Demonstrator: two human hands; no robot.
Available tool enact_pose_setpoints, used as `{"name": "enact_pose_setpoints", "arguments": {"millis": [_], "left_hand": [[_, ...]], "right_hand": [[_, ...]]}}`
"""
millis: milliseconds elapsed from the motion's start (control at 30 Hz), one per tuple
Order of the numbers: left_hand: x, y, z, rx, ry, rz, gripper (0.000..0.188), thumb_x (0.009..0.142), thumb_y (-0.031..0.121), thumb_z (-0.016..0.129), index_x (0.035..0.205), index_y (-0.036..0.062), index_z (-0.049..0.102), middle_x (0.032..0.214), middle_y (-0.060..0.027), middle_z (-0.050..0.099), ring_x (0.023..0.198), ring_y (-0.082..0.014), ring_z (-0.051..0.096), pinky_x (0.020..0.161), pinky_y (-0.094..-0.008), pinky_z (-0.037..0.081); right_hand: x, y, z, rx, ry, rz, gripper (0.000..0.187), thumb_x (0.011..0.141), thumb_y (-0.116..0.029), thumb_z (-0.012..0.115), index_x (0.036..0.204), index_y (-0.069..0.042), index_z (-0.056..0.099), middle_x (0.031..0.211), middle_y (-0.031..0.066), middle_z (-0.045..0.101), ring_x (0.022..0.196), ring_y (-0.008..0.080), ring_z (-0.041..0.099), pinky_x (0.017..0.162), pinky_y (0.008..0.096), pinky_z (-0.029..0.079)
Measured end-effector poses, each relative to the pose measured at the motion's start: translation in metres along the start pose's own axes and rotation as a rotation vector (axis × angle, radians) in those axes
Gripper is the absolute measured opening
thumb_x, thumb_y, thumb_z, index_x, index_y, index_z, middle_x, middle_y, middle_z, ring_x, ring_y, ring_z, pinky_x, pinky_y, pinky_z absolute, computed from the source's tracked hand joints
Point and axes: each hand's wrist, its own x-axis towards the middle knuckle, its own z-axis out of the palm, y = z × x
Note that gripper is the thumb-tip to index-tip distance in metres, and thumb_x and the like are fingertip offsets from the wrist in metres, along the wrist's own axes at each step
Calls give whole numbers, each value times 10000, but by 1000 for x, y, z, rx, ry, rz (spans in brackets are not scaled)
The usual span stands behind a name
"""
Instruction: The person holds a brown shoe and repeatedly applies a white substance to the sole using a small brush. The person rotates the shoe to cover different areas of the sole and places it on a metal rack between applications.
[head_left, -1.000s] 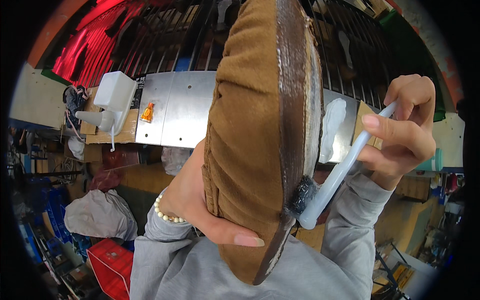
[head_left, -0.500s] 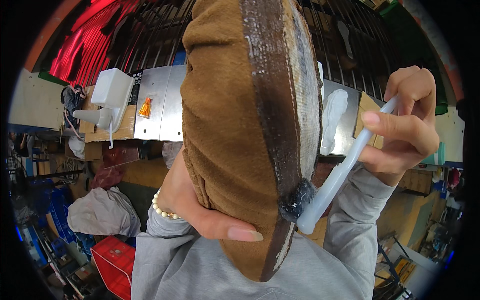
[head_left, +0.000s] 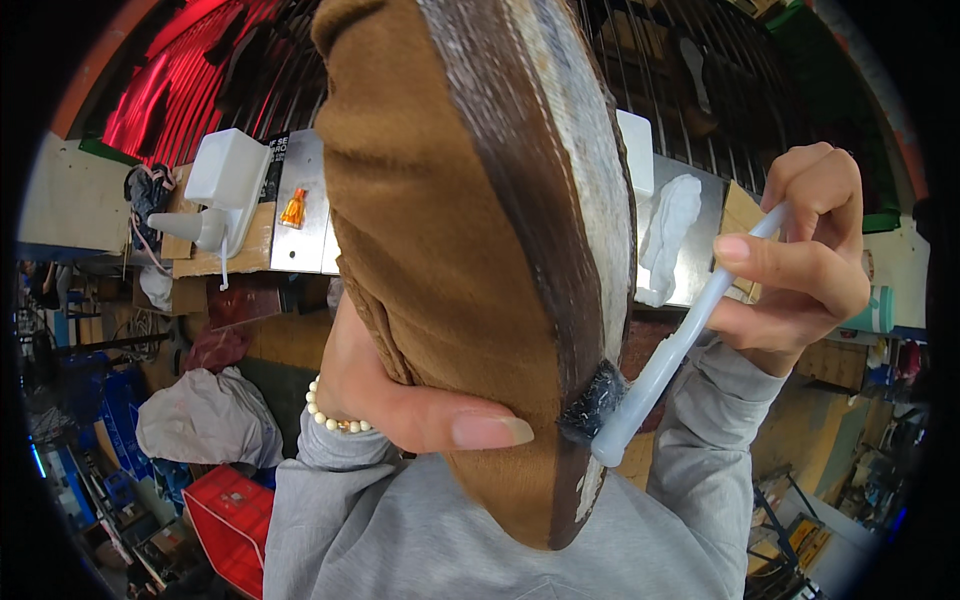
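Note:
A brown suede shoe upper (head_left: 430,230) fills the middle of the view, toe end down toward my chest. My left hand (head_left: 410,410) grips it from the left, thumb lying across the suede. Along its lower margin runs a dark brown, wet-looking band (head_left: 520,210), beside a whitish woven underside (head_left: 575,150). In my right hand (head_left: 810,260) is a brush (head_left: 665,360) with a translucent white handle, pinched between thumb and fingers. Its dark bristles (head_left: 594,402) touch the band near the toe end. The left fingers behind the shoe upper are hidden.
Beyond it, a metal-topped bench holds a white spouted container (head_left: 225,175), a small orange tassel-like item (head_left: 293,208) and a crumpled white piece (head_left: 670,240). Metal bars (head_left: 650,90) stretch behind, red-lit at left. Lower left are a pale sack (head_left: 210,420) and a red crate (head_left: 222,530).
The shoe upper has shifted left and tilted, its toe end slightly higher. The brush has stayed against the band near the toe, its handle moving slightly left.

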Motion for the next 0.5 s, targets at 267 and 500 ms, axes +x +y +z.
{"name": "enact_pose_setpoints", "arguments": {"millis": [267, 500], "left_hand": [[-26, -14, -22, -89, 128, 33, 968, 612, 77, 906, 1428, -55, 404, 1303, -170, 611, 1174, -278, 616, 973, -412, 515], [-31, -25, -38, -170, 189, 97, 978, 641, 54, 882, 1467, -49, 369, 1355, -185, 587, 1198, -301, 610, 980, -436, 518]], "right_hand": [[-19, -13, 24, 187, 86, 80, 479, 504, -521, 943, 806, -185, 784, 805, -17, 391, 729, 172, 444, 620, 300, 307], [-28, -6, 44, 140, 261, 571, 305, 608, -312, 929, 826, -129, 818, 801, -41, 449, 766, 131, 443, 624, 268, 329]]}}
